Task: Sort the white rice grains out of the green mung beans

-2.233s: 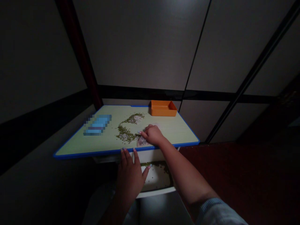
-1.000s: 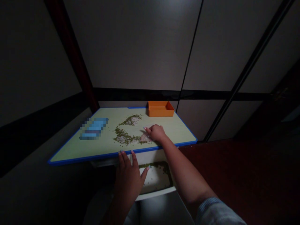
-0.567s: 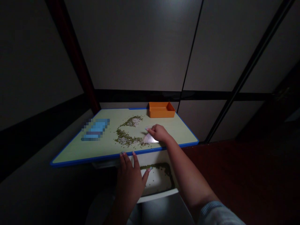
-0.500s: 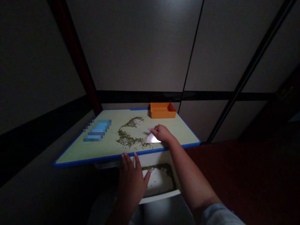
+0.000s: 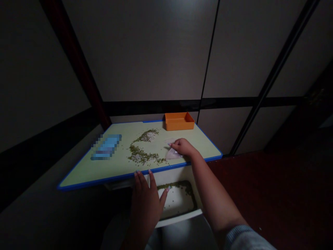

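My right hand (image 5: pixel 182 147) is closed on a thin, clear plastic piece with a curved edge (image 5: pixel 173 154), which is low over the table's right half. Its exact kind is unclear, as my fingers cover part of it. Small green beans (image 5: pixel 142 155), like mung beans, lie scattered in a curved band to its left. My left hand (image 5: pixel 147 198) has its fingers spread, with fingertips at the table's blue front edge. Below that edge, a pulled-out white drawer (image 5: pixel 179 219) holds more green beans (image 5: pixel 189 189) along its back and right sides.
An orange open box (image 5: pixel 179 125) stands at the table's back right. A blurred blue flat item (image 5: pixel 108 147) lies on the left of the pale green table (image 5: pixel 85 174). Grey panels (image 5: pixel 156 52) rise behind it.
My right hand has shifted slightly right with the plastic piece, away from the beans, and the piece's bright glare has faded. My left hand stays at the edge. The view has turned slightly.
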`<control>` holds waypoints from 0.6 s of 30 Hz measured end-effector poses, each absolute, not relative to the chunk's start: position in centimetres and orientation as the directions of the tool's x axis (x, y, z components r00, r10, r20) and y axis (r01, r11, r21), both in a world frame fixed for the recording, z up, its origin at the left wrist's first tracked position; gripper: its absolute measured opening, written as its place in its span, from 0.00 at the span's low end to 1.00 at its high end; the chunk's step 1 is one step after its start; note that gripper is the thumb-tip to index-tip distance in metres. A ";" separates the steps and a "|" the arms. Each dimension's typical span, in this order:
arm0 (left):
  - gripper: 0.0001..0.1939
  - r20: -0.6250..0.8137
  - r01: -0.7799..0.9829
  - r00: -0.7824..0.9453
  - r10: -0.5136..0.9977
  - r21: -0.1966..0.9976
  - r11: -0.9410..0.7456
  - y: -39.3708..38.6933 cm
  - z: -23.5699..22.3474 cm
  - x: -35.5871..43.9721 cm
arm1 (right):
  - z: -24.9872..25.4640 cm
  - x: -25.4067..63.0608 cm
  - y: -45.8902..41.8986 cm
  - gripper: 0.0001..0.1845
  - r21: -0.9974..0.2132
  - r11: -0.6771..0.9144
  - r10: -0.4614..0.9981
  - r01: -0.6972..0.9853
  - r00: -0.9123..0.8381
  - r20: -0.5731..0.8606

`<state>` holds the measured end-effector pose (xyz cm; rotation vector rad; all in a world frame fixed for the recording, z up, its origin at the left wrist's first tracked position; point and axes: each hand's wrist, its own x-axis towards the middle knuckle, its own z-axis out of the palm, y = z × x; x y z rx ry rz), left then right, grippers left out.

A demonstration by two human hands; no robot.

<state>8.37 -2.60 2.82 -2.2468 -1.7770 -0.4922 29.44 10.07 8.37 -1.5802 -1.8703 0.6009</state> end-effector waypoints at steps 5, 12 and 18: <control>0.40 0.396 0.973 0.198 0.896 0.027 -0.227 -2.7 3.1 8.4 | 8.2 30.8 10.1 0.26 -0.637 0.077 0.991 0.767 0.012 0.135; 0.39 0.392 0.971 0.210 0.896 0.021 -0.237 -2.6 3.1 8.3 | 8.7 30.3 9.9 0.27 -0.549 0.093 0.990 0.831 -0.019 0.138; 0.40 0.405 0.968 0.213 0.889 0.035 -0.248 -2.4 2.8 8.3 | 8.7 30.1 9.9 0.26 -0.531 0.120 0.988 0.839 -0.048 0.148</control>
